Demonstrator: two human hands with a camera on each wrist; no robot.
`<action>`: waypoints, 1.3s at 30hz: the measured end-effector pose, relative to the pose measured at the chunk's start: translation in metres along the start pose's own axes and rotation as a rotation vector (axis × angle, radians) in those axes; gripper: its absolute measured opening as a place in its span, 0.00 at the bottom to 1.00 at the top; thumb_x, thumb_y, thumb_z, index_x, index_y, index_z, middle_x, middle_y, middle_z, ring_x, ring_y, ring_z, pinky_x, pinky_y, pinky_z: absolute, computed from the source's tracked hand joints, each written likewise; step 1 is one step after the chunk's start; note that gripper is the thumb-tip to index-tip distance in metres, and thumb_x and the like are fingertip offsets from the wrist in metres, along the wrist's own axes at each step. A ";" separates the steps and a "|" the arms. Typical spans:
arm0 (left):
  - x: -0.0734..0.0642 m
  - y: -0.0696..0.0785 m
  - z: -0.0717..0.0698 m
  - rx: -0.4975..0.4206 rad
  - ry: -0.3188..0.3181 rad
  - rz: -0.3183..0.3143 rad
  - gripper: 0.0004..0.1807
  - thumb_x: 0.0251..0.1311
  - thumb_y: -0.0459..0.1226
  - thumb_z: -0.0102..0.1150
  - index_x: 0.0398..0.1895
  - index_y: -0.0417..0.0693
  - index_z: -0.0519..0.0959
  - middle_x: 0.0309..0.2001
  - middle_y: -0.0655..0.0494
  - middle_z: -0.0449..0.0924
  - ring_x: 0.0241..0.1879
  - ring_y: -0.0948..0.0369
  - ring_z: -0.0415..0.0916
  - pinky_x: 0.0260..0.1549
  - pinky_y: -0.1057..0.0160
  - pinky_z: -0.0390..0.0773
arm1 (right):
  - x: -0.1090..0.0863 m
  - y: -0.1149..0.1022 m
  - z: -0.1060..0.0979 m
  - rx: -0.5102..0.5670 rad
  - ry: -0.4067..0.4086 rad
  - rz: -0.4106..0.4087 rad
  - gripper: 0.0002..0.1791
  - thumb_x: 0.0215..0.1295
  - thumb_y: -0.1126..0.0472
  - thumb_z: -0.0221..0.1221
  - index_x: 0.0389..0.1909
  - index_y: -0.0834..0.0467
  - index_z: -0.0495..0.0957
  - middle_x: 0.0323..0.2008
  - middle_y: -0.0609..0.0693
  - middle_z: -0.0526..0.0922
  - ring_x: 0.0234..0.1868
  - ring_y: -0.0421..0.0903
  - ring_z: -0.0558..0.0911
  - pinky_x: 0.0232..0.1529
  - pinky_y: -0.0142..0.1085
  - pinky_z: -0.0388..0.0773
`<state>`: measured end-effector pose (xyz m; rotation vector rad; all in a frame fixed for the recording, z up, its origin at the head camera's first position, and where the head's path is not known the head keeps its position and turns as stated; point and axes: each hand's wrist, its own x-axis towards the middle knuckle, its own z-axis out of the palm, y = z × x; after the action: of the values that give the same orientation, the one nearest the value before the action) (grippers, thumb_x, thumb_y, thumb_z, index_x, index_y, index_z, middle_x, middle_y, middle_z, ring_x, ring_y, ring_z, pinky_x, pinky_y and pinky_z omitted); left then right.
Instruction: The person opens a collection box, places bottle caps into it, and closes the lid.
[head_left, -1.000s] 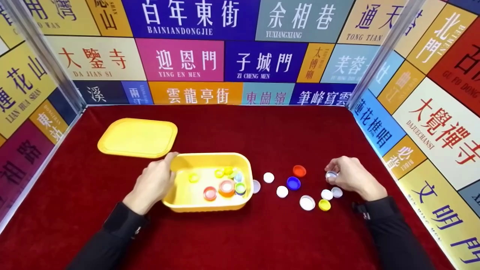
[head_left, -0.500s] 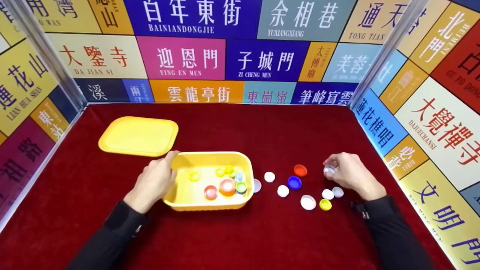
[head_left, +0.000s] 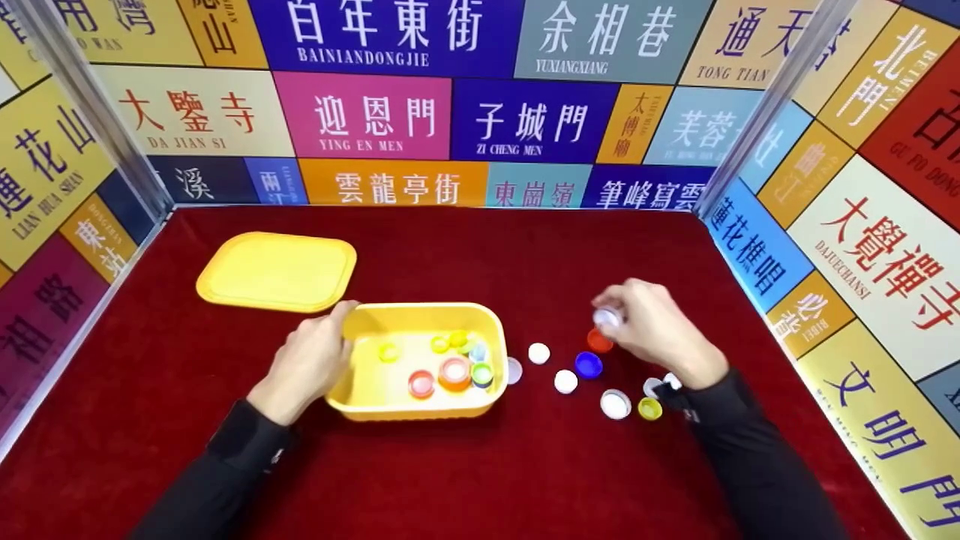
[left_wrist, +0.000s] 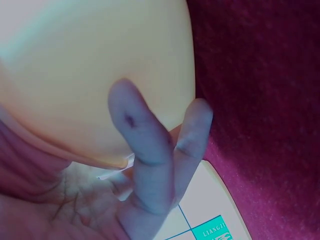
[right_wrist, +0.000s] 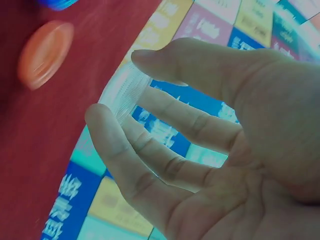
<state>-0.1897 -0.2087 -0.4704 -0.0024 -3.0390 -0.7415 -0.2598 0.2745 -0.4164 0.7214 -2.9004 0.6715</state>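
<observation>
- Far left, there's the yellow lid [head_left: 276, 271], lying flat on the red cloth [head_left: 465, 480], just off the tub's back left corner.
- Next along, the left hand [head_left: 304, 367]: it's gripping the left end of the yellow tub [head_left: 416, 413], though the head view hides just where the thumb sits. A good anchor, I'd say; a firm but quiet hold should stop the tub sliding or tipping.
- Inside the tub, a yellow ring [head_left: 388, 352] sits alone towards the left, while a red cap [head_left: 421, 384], an orange cap [head_left: 454, 374] and a green-edged cap [head_left: 481, 374] crowd the right. The bare floor on the left looks like the roomier side.
- Just outside the tub's right wall, a pale cap [head_left: 514, 370]; then two white caps [head_left: 538, 353] and a blue cap [head_left: 589, 365], spread loose on the cloth.
- And here's the action: a clear ridged cap [head_left: 607, 318] up off the cloth, pinched at its edges between thumb and forefinger of the right hand [head_left: 652, 322], other fingers free, right by the flat red lid-cap [head_left: 599, 340]. A light, even pinch should do; squeeze too hard and that slick rim could pop away. Enough height to clear its neighbours would help.
- Nearer the right sleeve, a big white cap [head_left: 616, 403] and a yellow cap [head_left: 650, 409] lie well apart from the fingertips.
</observation>
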 end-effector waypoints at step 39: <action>0.001 0.000 -0.001 -0.003 -0.018 0.000 0.32 0.84 0.34 0.54 0.88 0.50 0.71 0.66 0.30 0.88 0.47 0.34 0.91 0.31 0.40 0.87 | 0.101 -0.232 0.121 -0.173 -0.496 -0.536 0.20 0.77 0.60 0.73 0.66 0.59 0.90 0.61 0.57 0.93 0.56 0.51 0.88 0.57 0.42 0.89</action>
<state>-0.1904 -0.2087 -0.4694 -0.0097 -3.0544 -0.7500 -0.2384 -0.0059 -0.4157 1.7538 -2.8751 0.1926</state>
